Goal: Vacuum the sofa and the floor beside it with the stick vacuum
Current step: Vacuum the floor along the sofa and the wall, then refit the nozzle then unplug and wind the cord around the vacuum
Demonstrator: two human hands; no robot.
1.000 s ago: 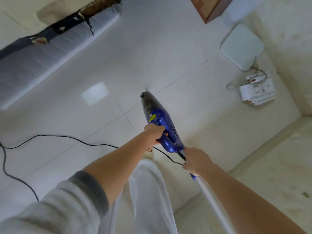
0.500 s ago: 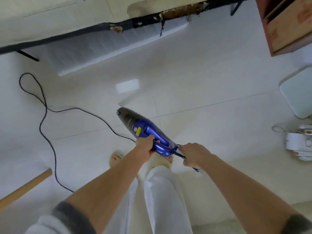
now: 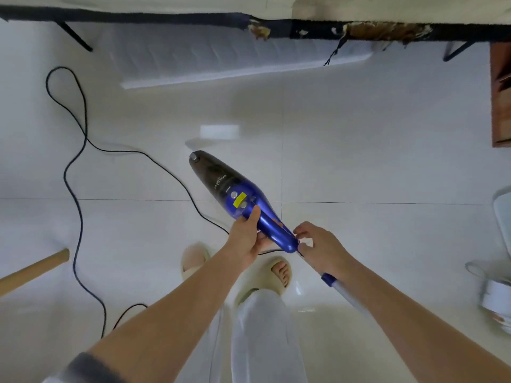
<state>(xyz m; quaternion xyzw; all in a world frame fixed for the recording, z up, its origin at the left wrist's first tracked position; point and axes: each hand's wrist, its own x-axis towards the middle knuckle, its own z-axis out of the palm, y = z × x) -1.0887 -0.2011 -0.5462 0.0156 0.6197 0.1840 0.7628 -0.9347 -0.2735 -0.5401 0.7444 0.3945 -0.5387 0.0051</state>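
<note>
The blue stick vacuum (image 3: 243,200) hangs over the white tiled floor (image 3: 373,161), its dark nose pointing up-left toward the sofa. My left hand (image 3: 247,237) grips the blue body just behind the yellow sticker. My right hand (image 3: 318,247) curls its fingers at the body's rear end, where the silver tube (image 3: 345,297) runs back under my forearm. The sofa (image 3: 166,16) spans the top of the view, with a dark base and a torn, frayed patch (image 3: 387,30) at the right.
A black power cord (image 3: 77,189) loops across the floor at the left and runs to the vacuum. A wooden pole (image 3: 33,269) lies at the left edge. A brown cabinet (image 3: 500,100) and white devices (image 3: 497,299) stand at the right. My slippered feet are below the vacuum.
The view has swung to face the sofa squarely. My right hand has loosened from a full grip on the tube end to curled fingers at the vacuum's rear. My left hand's grip is unchanged.
</note>
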